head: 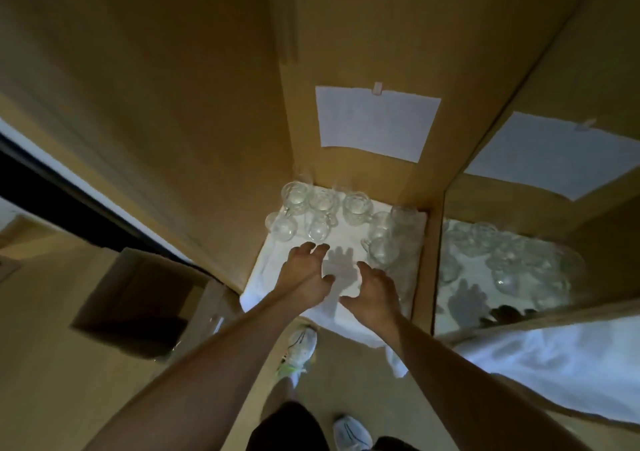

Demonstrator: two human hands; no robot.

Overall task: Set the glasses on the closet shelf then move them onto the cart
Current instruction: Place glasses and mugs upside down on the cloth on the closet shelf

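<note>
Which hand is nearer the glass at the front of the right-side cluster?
Right. The right hand hovers just below and left of that glass; the left hand is farther left, nearer the left-side group.

Clear glass on white cloth, inside matt wood

The glasses, from 10 to 2 o'clock on the closet shelf, are clear, faceted, glossy glass. Under them lies a white cloth, soft and matt. The closet walls look like smooth matt tan wood, with a matt white paper sheet taped at 12 o'clock. At 3 o'clock a glossy mirror panel reflects the glasses.
</note>
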